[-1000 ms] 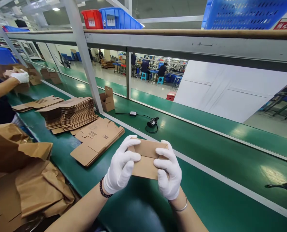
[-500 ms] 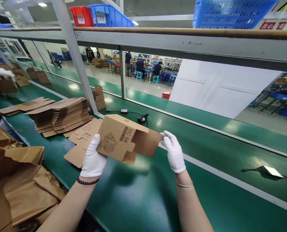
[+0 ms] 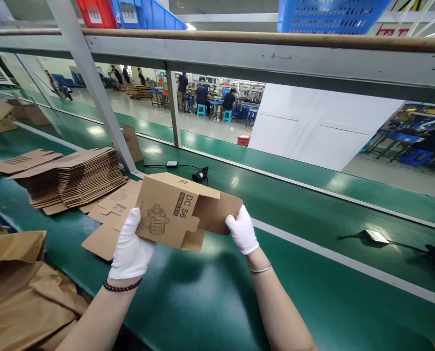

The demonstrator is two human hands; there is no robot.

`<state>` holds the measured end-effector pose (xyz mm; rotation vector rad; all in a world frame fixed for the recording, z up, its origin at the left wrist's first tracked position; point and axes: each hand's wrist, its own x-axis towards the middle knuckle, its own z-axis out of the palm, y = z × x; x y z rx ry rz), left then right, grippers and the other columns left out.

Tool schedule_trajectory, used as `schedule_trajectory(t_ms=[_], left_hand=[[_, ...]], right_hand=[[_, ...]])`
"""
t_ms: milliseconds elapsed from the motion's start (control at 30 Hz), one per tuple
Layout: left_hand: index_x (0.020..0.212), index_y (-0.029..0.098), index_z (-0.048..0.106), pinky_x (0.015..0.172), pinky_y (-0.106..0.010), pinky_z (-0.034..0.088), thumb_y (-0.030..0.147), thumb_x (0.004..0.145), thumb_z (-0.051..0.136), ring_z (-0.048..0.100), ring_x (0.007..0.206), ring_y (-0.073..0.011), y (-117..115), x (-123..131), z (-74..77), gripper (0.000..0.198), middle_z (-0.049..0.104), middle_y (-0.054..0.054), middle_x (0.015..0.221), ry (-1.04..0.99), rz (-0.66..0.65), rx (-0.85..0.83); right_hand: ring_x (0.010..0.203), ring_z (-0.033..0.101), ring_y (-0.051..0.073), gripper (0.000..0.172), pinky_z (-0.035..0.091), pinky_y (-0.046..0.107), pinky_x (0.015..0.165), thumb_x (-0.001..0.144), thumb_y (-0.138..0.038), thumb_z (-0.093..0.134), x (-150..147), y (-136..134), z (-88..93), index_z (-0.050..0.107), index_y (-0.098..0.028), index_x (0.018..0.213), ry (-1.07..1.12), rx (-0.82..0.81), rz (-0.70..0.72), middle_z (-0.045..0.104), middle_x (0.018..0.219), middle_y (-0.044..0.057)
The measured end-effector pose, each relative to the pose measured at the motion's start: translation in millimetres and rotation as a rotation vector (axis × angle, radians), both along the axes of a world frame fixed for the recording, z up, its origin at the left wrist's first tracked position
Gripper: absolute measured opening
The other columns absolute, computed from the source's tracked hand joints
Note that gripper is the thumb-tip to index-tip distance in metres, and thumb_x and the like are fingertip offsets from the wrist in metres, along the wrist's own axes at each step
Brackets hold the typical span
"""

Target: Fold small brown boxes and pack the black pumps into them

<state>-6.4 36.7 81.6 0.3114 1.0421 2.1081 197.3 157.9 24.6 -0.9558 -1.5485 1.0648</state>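
Observation:
A brown cardboard box, printed "DC 56" with a drawing of a device, is held tilted above the green work surface. Its right end is open, with flaps sticking out. My left hand, in a white glove, grips the box's left end, thumb on the printed face. My right hand, also gloved, is closed on the long end flap at the right. Under and behind my left hand lies a flat, unfolded carton with the same print.
A stack of flat cartons stands at left, with crumpled brown paper below it. Black cabled devices lie on the belt, one behind the box and another with a white label at right. A metal post supports the overhead shelf.
My right hand has moved in and closed on the box's end flap, its fingers now folded over it. The view has shifted slightly right; my left hand keeps its hold.

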Motion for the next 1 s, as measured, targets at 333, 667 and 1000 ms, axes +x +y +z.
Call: schedule_trajectory(t_ms=[333, 667, 1000], left_hand=[[0.113, 0.024, 0.07, 0.071, -0.024, 0.062, 0.027, 0.099, 0.047, 0.071, 0.084, -0.0133, 1.1, -16.5, -6.6, 0.027, 0.075, -0.001, 0.104, -0.155, -0.009, -0.049], [0.113, 0.027, 0.067, 0.112, -0.032, 0.044, 0.041, 0.095, 0.052, 0.055, 0.128, -0.0141, -1.5, -45.9, -19.2, 0.027, 0.076, 0.005, 0.108, -0.236, 0.107, -0.084], [0.114, 0.033, 0.068, 0.116, -0.043, 0.039, 0.056, 0.092, 0.046, 0.05, 0.135, -0.0215, 8.6, -9.9, -35.5, 0.039, 0.073, 0.006, 0.119, -0.105, 0.031, -0.098]], right_hand=[[0.095, 0.066, 0.024, 0.037, 0.054, 0.034, 0.082, 0.072, -0.038, 0.073, 41.3, 7.2, 18.7, 0.068, -0.019, 0.103, -0.187, -0.201, 0.506, 0.072, 0.099, 0.003], [0.144, 0.034, 0.033, 0.075, 0.03, 0.05, 0.117, 0.079, -0.033, 0.058, 93.6, 59.1, 1.6, 0.039, -0.014, 0.149, -0.449, -0.052, -0.509, 0.035, 0.157, 0.015], [0.084, 0.072, 0.021, 0.044, 0.058, 0.036, 0.081, 0.08, -0.05, 0.061, 43.8, 24.8, 12.9, 0.065, -0.019, 0.111, -0.072, 0.019, -0.045, 0.075, 0.096, 0.006]])
